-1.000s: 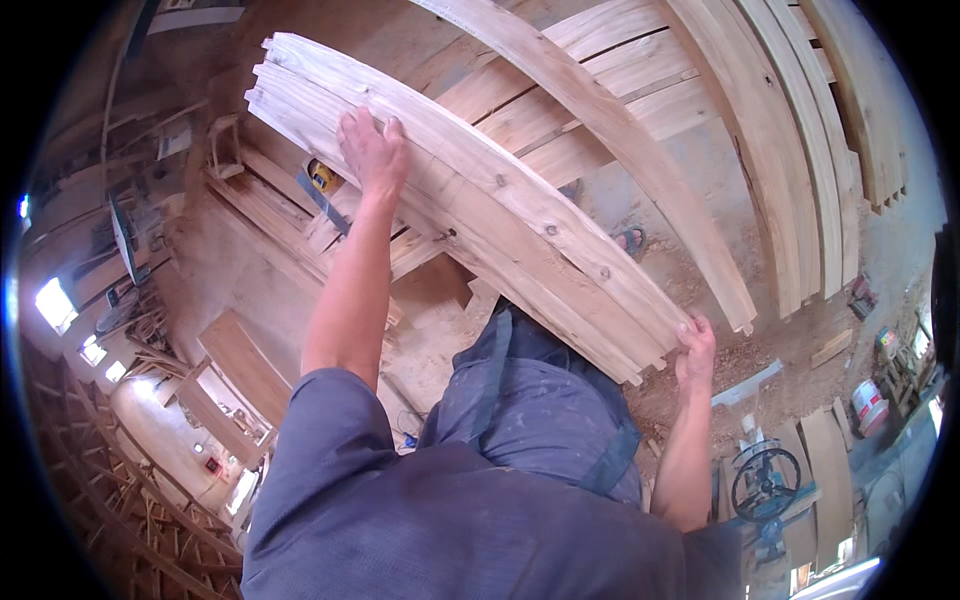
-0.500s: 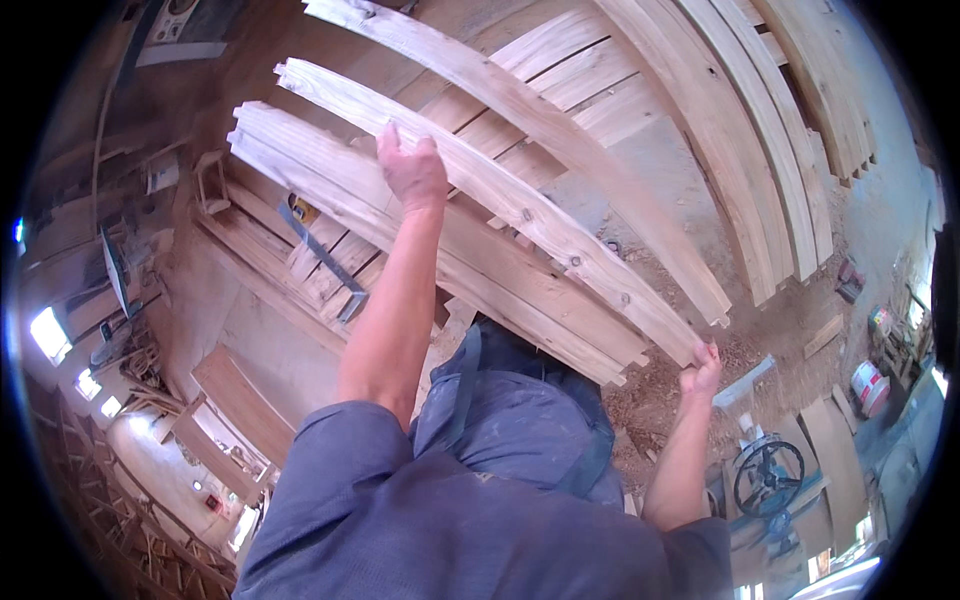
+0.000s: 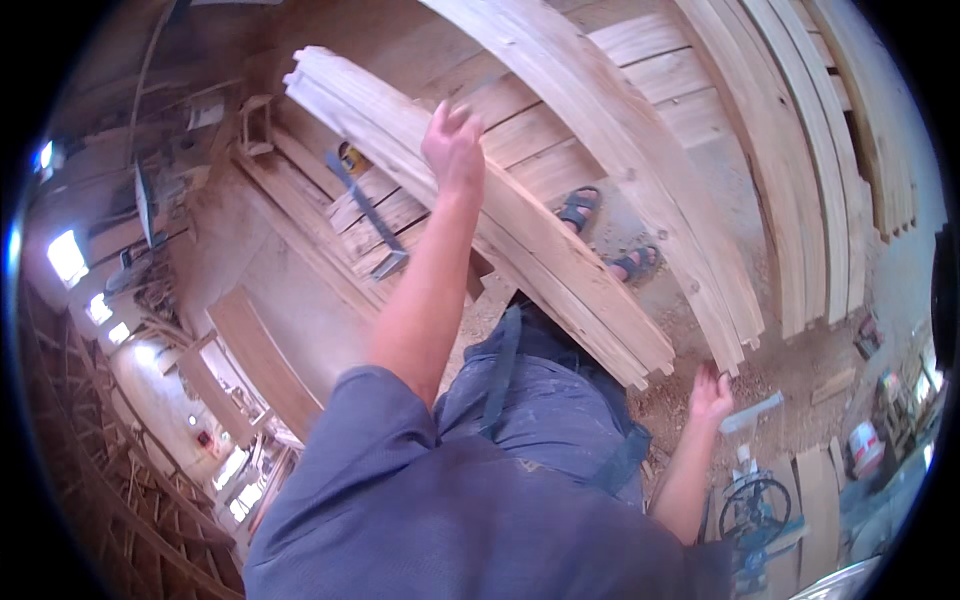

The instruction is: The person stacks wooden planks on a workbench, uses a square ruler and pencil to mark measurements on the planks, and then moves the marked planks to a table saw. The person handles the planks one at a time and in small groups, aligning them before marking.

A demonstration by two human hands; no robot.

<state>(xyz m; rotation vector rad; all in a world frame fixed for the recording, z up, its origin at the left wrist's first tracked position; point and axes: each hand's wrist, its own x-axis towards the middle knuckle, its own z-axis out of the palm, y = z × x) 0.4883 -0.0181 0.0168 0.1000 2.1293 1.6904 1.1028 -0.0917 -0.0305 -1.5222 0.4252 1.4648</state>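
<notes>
Your left hand (image 3: 455,145) hovers over the far edge of the near board stack (image 3: 555,275), its fingers loosely curled and apart from the thumb, with nothing visible between them. Your right hand (image 3: 711,395) is raised beside the near end of the far curved planks (image 3: 640,180); its fingers look loose and unclosed, though you cannot tell here whether the tips brush the wood. The wide spread of your hands probably suits the length of these pieces, which would swing if guided from one spot.

The near stack runs from far left to near right, in front of your body, its boards side by side with notched ends roughly level, perhaps to keep matching shapes together. The far planks sit against each other, curve following curve, likely so that they lie snug, above flat boards (image 3: 540,130). More curved boards (image 3: 800,170) stand grouped at the right. A metal square (image 3: 368,215) and a yellow tool (image 3: 352,157) lie left of your left forearm, seemingly within reach yet outside the stack.
</notes>
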